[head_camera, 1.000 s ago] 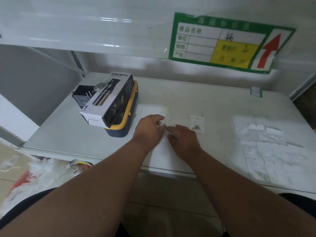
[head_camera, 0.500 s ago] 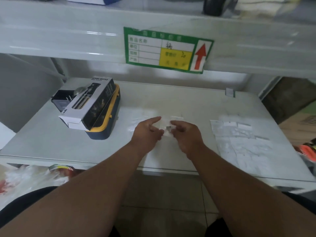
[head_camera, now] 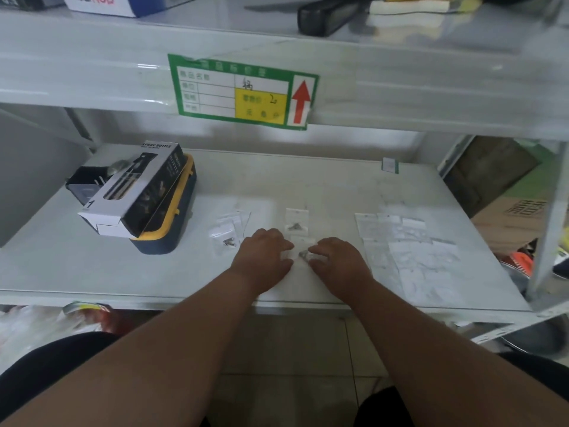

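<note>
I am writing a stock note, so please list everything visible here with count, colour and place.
screw bag: 1, clear, between the hands
second screw bag: 1, clear, just behind it
loose bags: several, clear, left of hands
bag sheets: many, clear, shelf right
spray bottle box: 1, white-black, on case
case: 1, yellow-navy, shelf left
label: 1, green, upper shelf edge
left hand: 1, holds screw bag
right hand: 1, holds screw bag
</note>
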